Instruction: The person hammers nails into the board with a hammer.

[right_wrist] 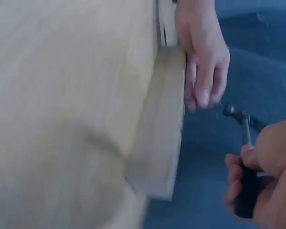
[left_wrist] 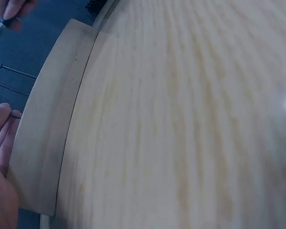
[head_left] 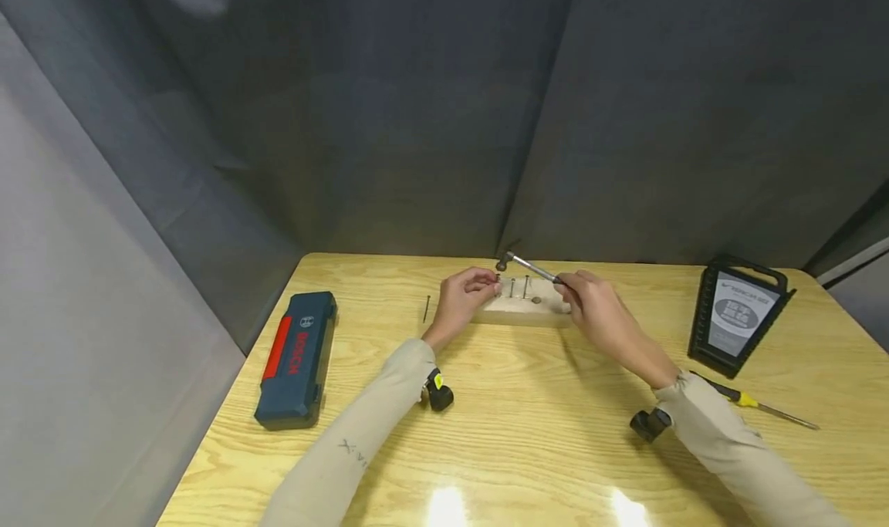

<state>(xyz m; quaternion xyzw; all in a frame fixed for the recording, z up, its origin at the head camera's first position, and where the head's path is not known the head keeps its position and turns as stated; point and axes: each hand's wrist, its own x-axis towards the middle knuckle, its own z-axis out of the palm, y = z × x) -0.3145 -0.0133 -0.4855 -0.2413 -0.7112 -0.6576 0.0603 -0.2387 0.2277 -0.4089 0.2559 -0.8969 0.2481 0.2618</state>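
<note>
Pinching a nail (head_left: 498, 278) upright at the wood block (head_left: 524, 319)'s left end with left hand (head_left: 461, 302), gripping a hammer (head_left: 535, 268) just above with right hand (head_left: 596, 311); probably best to tap lightly, squarely.

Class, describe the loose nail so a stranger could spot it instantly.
On the wooden table, find the pale block near the back. Just left of the left hand lies a thin dark nail. Unlike the upright nails on the block, it lies directly on the table.
</note>
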